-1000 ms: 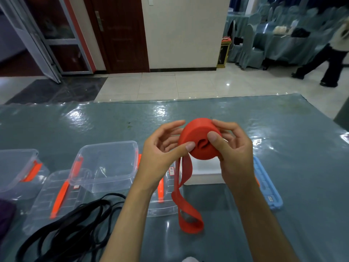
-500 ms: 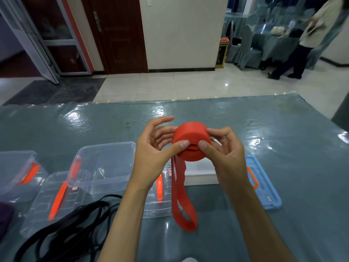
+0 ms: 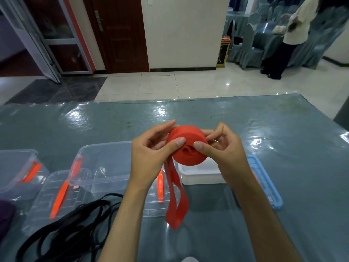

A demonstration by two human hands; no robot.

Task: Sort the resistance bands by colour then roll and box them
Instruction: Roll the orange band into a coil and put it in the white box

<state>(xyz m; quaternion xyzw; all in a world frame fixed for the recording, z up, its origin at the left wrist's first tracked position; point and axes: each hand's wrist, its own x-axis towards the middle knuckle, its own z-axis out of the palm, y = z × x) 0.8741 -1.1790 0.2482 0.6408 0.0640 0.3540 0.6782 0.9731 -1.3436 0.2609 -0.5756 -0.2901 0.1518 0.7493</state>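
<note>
Clear boxes [image 3: 102, 163] left of hands, orange-latched lids [image 3: 62, 195] beside; black bands [image 3: 75, 224] heaped front-left on table [image 3: 283, 138]. White box [image 3: 200, 173] directly behind roll, blue lid [image 3: 264, 184] right of it, partly hidden by right forearm. Left hand [image 3: 149, 157] and right hand [image 3: 224, 154] grip red band roll [image 3: 187, 146], fingers curled round rim, thumbs pressing near face. Roll held above table, core axis toward camera; loose tail [image 3: 176, 201] hangs down.

rolled rubber resistance band [image 3: 188, 148] plain red. thin looped bands [image 3: 62, 229] black. clear plastic boxes [image 3: 105, 167] with orange latches [image 3: 59, 199]. rectangular plastic lid [image 3: 268, 188] light blue. small plastic box [image 3: 202, 174] white. glossy table cover [image 3: 283, 144] grey-blue.
</note>
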